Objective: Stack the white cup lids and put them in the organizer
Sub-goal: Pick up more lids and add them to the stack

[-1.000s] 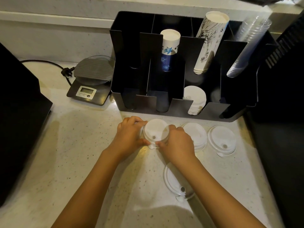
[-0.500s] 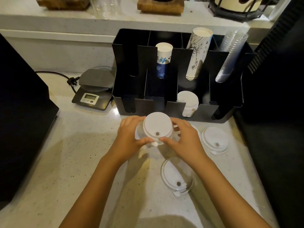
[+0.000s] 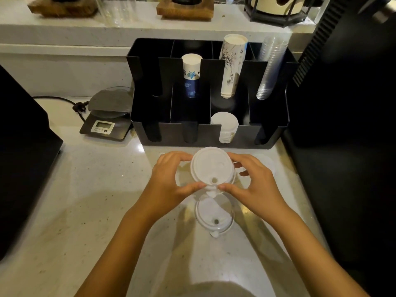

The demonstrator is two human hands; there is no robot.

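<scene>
A stack of white cup lids [image 3: 212,168] is held above the counter between my left hand [image 3: 171,181] and my right hand [image 3: 255,185], fingers and thumbs pinching its rim from both sides. Just in front of it stands the black organizer [image 3: 265,138], with an earlier stack of white lids [image 3: 225,125] leaning in a front slot. One loose lid [image 3: 214,217] lies flat on the counter below my hands. Another loose lid [image 3: 267,166] shows partly behind my right hand.
The organizer also holds blue-printed paper cups [image 3: 191,76], tall white paper cups [image 3: 232,65] and clear plastic cups [image 3: 270,67]. A kitchen scale [image 3: 107,116] with a cable sits to its left. Dark machines flank the counter at left [image 3: 21,157] and right [image 3: 342,125].
Both hands have lifted the lid stack off the counter and brought it up toward the organizer. The view has tilted up, showing the shelf behind.
</scene>
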